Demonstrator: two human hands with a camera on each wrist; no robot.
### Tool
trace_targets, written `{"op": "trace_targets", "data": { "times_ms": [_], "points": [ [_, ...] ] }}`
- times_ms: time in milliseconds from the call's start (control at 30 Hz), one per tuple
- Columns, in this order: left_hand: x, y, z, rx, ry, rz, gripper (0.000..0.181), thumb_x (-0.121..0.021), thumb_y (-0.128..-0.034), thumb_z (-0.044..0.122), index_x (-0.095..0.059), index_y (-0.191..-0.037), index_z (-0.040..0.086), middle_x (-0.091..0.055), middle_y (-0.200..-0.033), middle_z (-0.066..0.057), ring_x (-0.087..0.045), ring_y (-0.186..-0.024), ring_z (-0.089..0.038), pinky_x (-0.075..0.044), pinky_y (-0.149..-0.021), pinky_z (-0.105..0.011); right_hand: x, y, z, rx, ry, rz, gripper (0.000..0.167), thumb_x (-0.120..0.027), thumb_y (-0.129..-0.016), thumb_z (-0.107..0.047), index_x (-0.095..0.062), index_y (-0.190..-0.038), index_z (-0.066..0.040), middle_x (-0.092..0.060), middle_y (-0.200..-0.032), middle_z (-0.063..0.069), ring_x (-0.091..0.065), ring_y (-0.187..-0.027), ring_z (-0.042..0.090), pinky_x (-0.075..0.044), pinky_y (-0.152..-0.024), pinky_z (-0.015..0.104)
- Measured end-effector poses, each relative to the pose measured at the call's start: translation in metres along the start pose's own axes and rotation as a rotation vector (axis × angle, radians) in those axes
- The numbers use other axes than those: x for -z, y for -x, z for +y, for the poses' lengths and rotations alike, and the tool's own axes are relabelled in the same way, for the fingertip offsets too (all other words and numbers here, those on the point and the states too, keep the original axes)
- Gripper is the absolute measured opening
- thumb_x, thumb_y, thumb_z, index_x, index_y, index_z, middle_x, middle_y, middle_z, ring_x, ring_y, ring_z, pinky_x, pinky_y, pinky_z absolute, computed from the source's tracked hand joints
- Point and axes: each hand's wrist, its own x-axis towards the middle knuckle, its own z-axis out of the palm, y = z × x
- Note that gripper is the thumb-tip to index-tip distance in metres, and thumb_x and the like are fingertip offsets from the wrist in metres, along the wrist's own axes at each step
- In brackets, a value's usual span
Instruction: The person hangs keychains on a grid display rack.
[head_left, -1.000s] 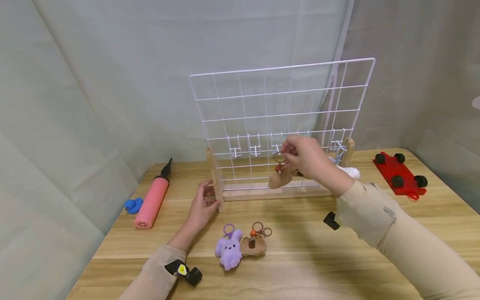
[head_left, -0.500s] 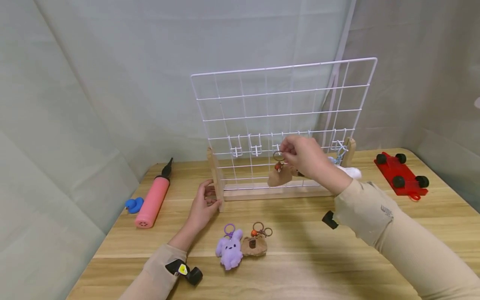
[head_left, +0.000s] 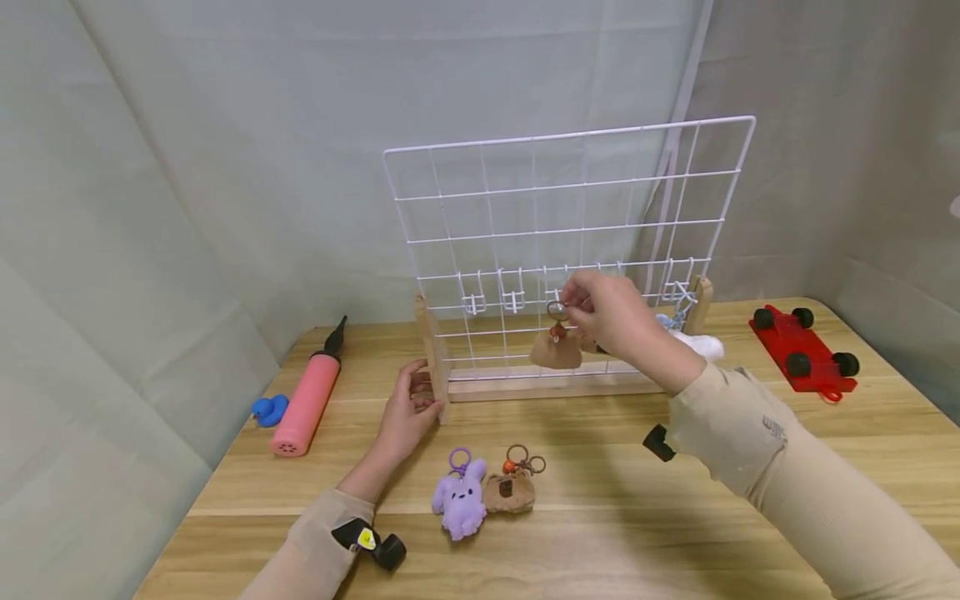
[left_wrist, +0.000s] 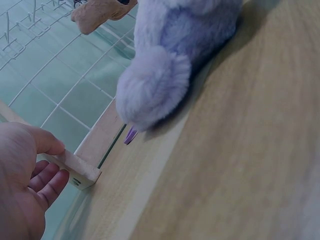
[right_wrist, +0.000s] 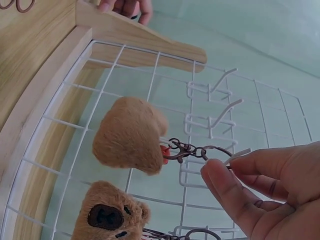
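My right hand (head_left: 615, 312) pinches the dark metal ring of a brown plush keychain (head_left: 556, 348) between thumb and fingertips. In the right wrist view the ring is at the tip of a white hook (right_wrist: 240, 155); whether it is threaded on is unclear. A second brown bear keychain (right_wrist: 107, 215) hangs beside it, mostly behind my hand in the head view. My left hand (head_left: 407, 414) holds the wooden side post (head_left: 431, 350) of the white wire grid rack (head_left: 555, 183), thumb on the near side. A lilac plush keychain (head_left: 460, 500) and a brown bear keychain (head_left: 510, 492) lie in front.
More white hooks (head_left: 513, 301) hang along the grid on the left. A white plush (head_left: 697, 345) with a blue strap hangs at the right end. A pink pump (head_left: 306, 404) and blue duck (head_left: 269, 410) lie at left, a red toy car (head_left: 804, 350) at right.
The brown plush has swung slightly left and up below the ring. Both hands stay almost where they were, the right still pinching the ring and the left still on the post.
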Motion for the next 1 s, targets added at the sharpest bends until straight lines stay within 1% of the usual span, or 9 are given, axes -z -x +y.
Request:
{"op": "trace_targets", "data": {
  "times_ms": [133,233,433,500,567,667,733,833,1000],
  "points": [
    [0.000,0.000,0.000,-0.012,-0.001,-0.002,0.066,-0.060,-0.0795,-0.018,-0.033,-0.138,-0.004,-0.051,-0.122,-0.031,-0.055,-0.107,-0.039,-0.052,-0.079,-0.016,0.001,0.003,0.000,-0.001,-0.018,0.014,0.010,-0.059,-0.090,-0.004,-0.063,-0.098,-0.002,-0.072,-0.093,0.015,-0.070,-0.080,0.024,-0.057,-0.075,0.039],
    [0.000,0.001,0.000,-0.013,-0.005,-0.001,0.066,-0.060,-0.0795,-0.018,-0.034,-0.138,-0.003,-0.052,-0.122,-0.030,-0.055,-0.107,-0.038,-0.052,-0.079,-0.016,0.003,0.007,0.001,0.003,-0.036,0.026,0.011,-0.059,-0.091,-0.007,-0.064,-0.100,-0.003,-0.071,-0.096,0.015,-0.070,-0.087,0.026,-0.057,-0.079,0.040],
    [0.000,0.001,0.001,-0.029,0.000,0.005,0.066,-0.060,-0.0790,-0.019,-0.034,-0.137,-0.002,-0.052,-0.121,-0.030,-0.055,-0.105,-0.036,-0.052,-0.079,-0.015,0.009,0.021,0.004,0.019,-0.124,0.040,0.015,-0.061,-0.092,-0.009,-0.063,-0.106,-0.005,-0.069,-0.100,0.011,-0.068,-0.088,0.023,-0.057,-0.076,0.039],
    [0.000,0.001,0.001,-0.033,0.007,0.008,0.066,-0.060,-0.0787,-0.019,-0.034,-0.137,-0.002,-0.052,-0.121,-0.030,-0.055,-0.105,-0.037,-0.052,-0.079,-0.015,0.010,0.026,0.004,0.043,-0.131,0.057,0.016,-0.062,-0.091,-0.009,-0.063,-0.107,-0.005,-0.069,-0.099,0.009,-0.067,-0.088,0.022,-0.056,-0.075,0.037],
    [0.000,0.001,0.001,-0.027,0.008,0.006,0.067,-0.060,-0.0787,-0.019,-0.034,-0.138,-0.002,-0.052,-0.121,-0.030,-0.055,-0.106,-0.037,-0.052,-0.079,-0.015,0.011,0.031,0.004,0.062,-0.145,0.070,0.015,-0.063,-0.091,-0.009,-0.064,-0.106,-0.006,-0.069,-0.095,0.008,-0.066,-0.085,0.021,-0.056,-0.071,0.033],
    [0.000,0.001,0.001,-0.017,0.008,0.002,0.067,-0.060,-0.0789,-0.018,-0.034,-0.138,-0.001,-0.052,-0.122,-0.030,-0.055,-0.107,-0.038,-0.051,-0.080,-0.014,0.011,0.039,0.003,0.076,-0.164,0.080,0.015,-0.065,-0.090,-0.010,-0.064,-0.105,-0.006,-0.069,-0.089,0.006,-0.063,-0.081,0.017,-0.053,-0.066,0.025],
    [0.001,0.001,0.001,-0.013,0.011,-0.001,0.067,-0.060,-0.0790,-0.018,-0.033,-0.138,-0.001,-0.051,-0.123,-0.030,-0.055,-0.108,-0.039,-0.051,-0.080,-0.014,0.011,0.043,0.002,0.082,-0.186,0.080,0.015,-0.066,-0.089,-0.009,-0.064,-0.104,-0.006,-0.069,-0.087,0.006,-0.061,-0.080,0.016,-0.053,-0.065,0.021],
    [0.001,0.001,0.002,-0.010,0.010,-0.002,0.067,-0.060,-0.0792,-0.018,-0.033,-0.139,-0.001,-0.051,-0.124,-0.030,-0.055,-0.109,-0.039,-0.051,-0.080,-0.013,0.011,0.048,0.000,0.099,-0.213,0.081,0.016,-0.067,-0.088,-0.008,-0.065,-0.103,-0.006,-0.069,-0.088,0.006,-0.061,-0.080,0.015,-0.054,-0.067,0.019],
    [0.001,0.001,0.002,-0.004,0.005,0.000,0.068,-0.060,-0.0793,-0.018,-0.033,-0.139,-0.001,-0.051,-0.124,-0.029,-0.054,-0.109,-0.039,-0.050,-0.079,-0.013,0.010,0.055,-0.001,0.135,-0.231,0.094,0.015,-0.067,-0.087,-0.005,-0.065,-0.102,-0.005,-0.070,-0.086,0.004,-0.061,-0.076,0.013,-0.054,-0.064,0.019]
  ]
}}
